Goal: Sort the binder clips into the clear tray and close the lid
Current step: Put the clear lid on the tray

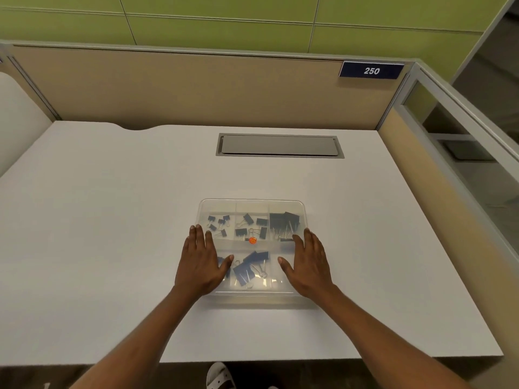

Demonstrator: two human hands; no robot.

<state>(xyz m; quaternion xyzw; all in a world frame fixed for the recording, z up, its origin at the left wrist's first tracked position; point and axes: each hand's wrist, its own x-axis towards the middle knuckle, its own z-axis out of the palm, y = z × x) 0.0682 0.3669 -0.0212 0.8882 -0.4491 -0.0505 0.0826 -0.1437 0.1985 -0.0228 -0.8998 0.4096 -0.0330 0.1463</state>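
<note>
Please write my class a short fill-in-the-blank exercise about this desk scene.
1. The blue sign reads ____.
2. The round dot on the clear tray is coloured ____.
3. The left hand and right hand rest flat on its closed ____.
Missing words: 250; orange; lid.

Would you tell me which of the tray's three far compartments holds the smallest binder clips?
The far-left compartment, just beyond the left hand: its clips are clearly smaller than those in the far-middle compartment and far-right compartment.
</note>
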